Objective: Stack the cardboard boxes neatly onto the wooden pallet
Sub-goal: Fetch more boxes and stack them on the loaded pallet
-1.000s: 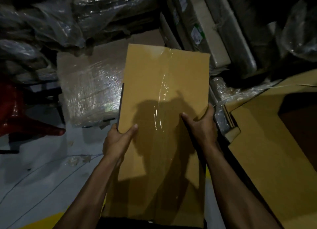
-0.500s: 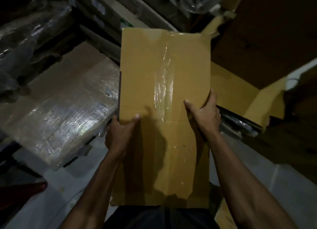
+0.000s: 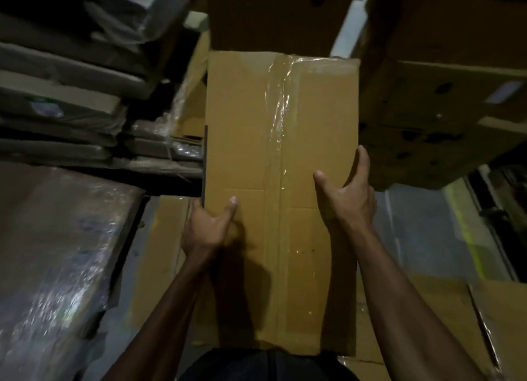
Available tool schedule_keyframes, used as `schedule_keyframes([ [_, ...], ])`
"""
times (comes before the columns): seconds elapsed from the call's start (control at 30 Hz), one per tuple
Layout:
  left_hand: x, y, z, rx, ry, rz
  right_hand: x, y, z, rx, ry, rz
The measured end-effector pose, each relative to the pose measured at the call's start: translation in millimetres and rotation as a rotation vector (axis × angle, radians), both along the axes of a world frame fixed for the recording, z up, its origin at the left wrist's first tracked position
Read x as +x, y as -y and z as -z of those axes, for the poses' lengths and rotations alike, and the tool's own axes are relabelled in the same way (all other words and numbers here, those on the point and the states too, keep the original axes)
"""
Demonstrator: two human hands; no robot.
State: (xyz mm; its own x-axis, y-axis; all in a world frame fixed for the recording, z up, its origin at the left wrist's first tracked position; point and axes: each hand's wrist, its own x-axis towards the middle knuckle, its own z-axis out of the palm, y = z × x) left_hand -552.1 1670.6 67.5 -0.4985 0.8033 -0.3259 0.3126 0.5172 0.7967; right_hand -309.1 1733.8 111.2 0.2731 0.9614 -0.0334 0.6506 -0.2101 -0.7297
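Observation:
A tall brown cardboard box with clear tape down its top fills the middle of the head view, carried in front of my body. My left hand grips its left edge, thumb on top and fingers hidden under the side. My right hand grips the right edge, thumb on the top face and fingers curled round the side. No wooden pallet shows in this dim view.
Flat wrapped packages are stacked at the left. A plastic-wrapped bundle lies lower left. Dark cardboard boxes stand ahead and to the right. Flattened cardboard lies on the grey floor, which carries a yellow line.
The view has swung to the right while both hands keep hold of the box. The wrapped bundle has slid to the left edge, and dark stacked boxes have come into view ahead.

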Motion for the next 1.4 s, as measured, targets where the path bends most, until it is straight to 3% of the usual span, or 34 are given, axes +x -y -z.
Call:
schedule_keyframes([
  [0.53,203.9,-130.9,-11.3,0.089,-0.084,0.693,200.9,10.3,6.5,0.028,-0.092,0.590],
  [0.73,263.1,-195.6,-4.0,0.081,-0.155,0.960,237.1,-8.8,15.6,0.021,-0.109,0.807],
  [1.07,352.2,-349.7,2.0,0.091,-0.089,1.386,268.6,-87.5,7.2,-0.014,-0.109,1.211],
  [1.4,426.5,-391.7,-4.9,0.083,0.028,1.581,292.7,-98.8,-3.1,-0.023,-0.117,1.420],
])
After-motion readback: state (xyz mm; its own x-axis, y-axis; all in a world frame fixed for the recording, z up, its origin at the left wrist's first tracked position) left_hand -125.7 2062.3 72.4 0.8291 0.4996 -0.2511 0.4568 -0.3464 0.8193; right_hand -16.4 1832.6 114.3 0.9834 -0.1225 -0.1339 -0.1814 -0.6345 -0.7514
